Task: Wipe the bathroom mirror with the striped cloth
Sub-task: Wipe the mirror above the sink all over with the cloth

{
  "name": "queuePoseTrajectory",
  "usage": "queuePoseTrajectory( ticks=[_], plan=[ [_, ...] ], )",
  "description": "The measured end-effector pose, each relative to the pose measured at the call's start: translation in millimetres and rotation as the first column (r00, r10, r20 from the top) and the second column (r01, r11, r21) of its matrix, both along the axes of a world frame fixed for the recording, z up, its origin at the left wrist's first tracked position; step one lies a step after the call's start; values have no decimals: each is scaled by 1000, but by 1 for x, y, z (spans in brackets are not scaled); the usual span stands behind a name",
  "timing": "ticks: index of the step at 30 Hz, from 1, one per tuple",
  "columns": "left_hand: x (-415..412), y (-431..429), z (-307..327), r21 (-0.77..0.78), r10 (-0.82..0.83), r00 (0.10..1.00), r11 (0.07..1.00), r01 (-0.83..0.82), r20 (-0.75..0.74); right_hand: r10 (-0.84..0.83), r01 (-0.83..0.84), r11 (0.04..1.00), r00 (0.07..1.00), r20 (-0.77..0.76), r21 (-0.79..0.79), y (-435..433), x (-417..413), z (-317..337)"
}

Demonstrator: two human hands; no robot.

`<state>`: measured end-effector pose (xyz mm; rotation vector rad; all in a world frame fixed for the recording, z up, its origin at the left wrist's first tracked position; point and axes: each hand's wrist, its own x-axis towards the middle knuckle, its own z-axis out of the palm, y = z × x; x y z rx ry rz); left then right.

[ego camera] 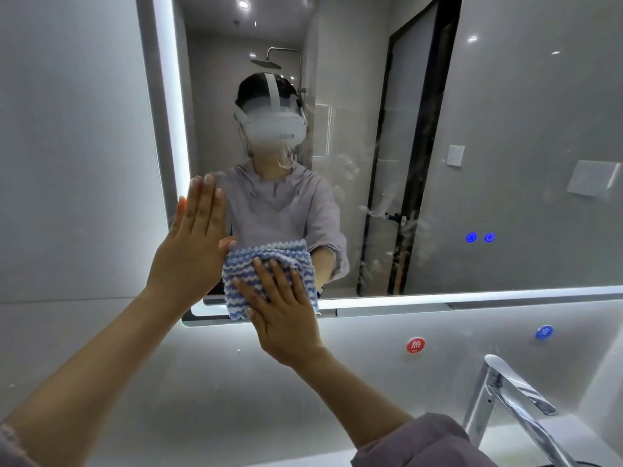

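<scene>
Striped cloth [243,266]: blue and white wavy bands, folded to a pad, flat against the mirror [472,129] at its lower edge, toward the mirror's left corner; the cloth's bottom hangs over the lit strip [438,299] along the mirror's base.

Right hand [283,318]: laid flat on the cloth, fingers straight and slightly spread, pressing it to the glass (nothing curled round it).

Left hand [188,254]: palm flat on the mirror near its left edge, fingers straight and together, holding nothing; the thumb tip is just beside the cloth's upper corner.

Mirror surface: whitish smears right of centre. Two small blue glowing buttons [480,237] low on the mirror's right half.

Below the mirror: a red round sticker [415,345] and a blue one [544,332] on the wall; a chrome faucet [512,396] lower right of it.
</scene>
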<state>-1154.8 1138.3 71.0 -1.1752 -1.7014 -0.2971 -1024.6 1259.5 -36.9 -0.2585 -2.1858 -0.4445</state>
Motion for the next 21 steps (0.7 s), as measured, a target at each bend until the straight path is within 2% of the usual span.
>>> queuePoseTrajectory(
  ticks=[7, 11, 15, 18, 21],
  plan=[
    [0, 0, 1, 15, -26, 1000, 1000, 26, 4, 9, -13, 999, 997, -71, -46, 6, 5, 8],
    [1, 0, 1, 6, -1, 1000, 1000, 1, -3, -88, 73, 992, 986, -142, -108, 29, 25, 21],
    [5, 0, 2, 13, -4, 1000, 1000, 4, 20, -258, 176, 940, 927, -274, -291, 60, 50, 34],
    [6, -2, 3, 7, 7, 1000, 1000, -7, 20, -326, 154, 890, 873, -363, -429, 64, 50, 38],
    [6, -3, 3, -9, 20, 1000, 1000, -20, 12, -340, 116, 866, 850, -402, -487, 48, 35, 40]
  ],
)
